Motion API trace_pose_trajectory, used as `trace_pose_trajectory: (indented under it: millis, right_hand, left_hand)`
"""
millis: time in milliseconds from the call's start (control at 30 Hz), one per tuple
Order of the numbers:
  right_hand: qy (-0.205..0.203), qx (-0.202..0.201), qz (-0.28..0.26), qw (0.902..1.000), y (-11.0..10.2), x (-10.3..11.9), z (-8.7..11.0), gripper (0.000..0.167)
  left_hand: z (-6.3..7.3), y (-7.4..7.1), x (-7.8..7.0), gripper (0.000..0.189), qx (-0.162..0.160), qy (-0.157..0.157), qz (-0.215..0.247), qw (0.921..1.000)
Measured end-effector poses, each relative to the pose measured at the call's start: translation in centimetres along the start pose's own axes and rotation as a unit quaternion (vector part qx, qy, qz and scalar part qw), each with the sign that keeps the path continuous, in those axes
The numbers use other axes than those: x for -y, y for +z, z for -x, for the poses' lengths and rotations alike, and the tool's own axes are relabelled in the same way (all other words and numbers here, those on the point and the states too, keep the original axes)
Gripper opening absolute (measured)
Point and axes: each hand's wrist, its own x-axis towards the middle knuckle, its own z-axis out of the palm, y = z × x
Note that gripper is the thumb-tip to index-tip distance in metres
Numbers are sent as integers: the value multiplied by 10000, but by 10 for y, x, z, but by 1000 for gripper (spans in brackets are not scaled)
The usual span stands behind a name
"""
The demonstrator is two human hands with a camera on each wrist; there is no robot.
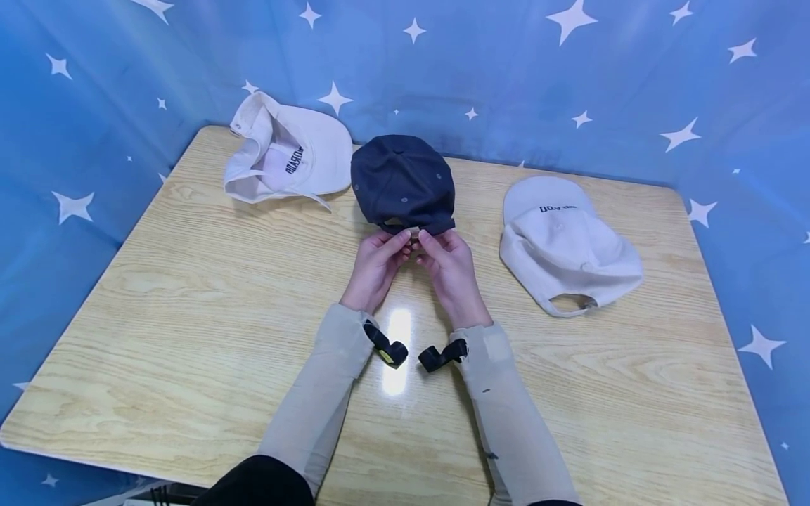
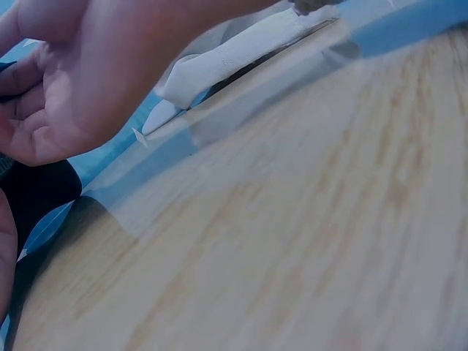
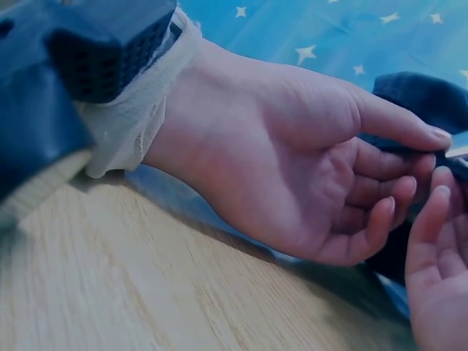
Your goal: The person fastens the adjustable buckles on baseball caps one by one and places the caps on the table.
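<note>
A navy blue baseball cap [image 1: 401, 179] is at the back middle of the table, crown up, its back strap toward me. My left hand [image 1: 373, 270] pinches the left part of the strap between thumb and fingers. Close beside it, my right hand [image 1: 452, 274] pinches the strap's right part. In the right wrist view, the right hand [image 3: 300, 161] has its thumb over its curled fingers at the dark cap [image 3: 420, 99], and the left hand [image 3: 442, 281] nearly meets it. The left wrist view shows the left hand [image 2: 95, 80] from close up; its fingertips are cut off.
At the back left a white cap [image 1: 323, 144] lies with its inside showing and its strap loose. Another white cap [image 1: 569, 242] sits crown up on the right. Blue star-patterned curtain [image 1: 506, 70] surrounds the wooden table [image 1: 190, 302] behind and at both sides.
</note>
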Motion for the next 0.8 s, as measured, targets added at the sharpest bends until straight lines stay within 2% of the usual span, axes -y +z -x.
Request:
trace_pose_trajectory:
  millis: [300, 433, 533, 600, 700, 800]
  right_hand:
    - [-248, -236, 56, 9994, -3, 1, -4, 10]
    - [-229, -170, 59, 9996, -5, 3, -4, 10]
    - [-219, -136, -103, 9996, -6, 4, -4, 10]
    - [-233, -138, -343, 9990, -8, 5, -5, 10]
    - [-276, -151, -810, 9962, -12, 7, -6, 11]
    - [-327, -116, -1138, 9929, -16, 7, -6, 10]
  left_hand:
    - [-2, 4, -1, 10, -65, -36, -327, 9994]
    - [-3, 5, -1, 8, -54, -42, -249, 9997]
    - [-3, 3, -1, 4, 34, -66, 114, 9999]
    - [-2, 2, -1, 11, 126, -71, 478, 9988]
    - [-1, -2, -1, 19, 319, -8, 1063, 9938]
    - [-1, -8, -1, 24, 587, 94, 1418, 9881]
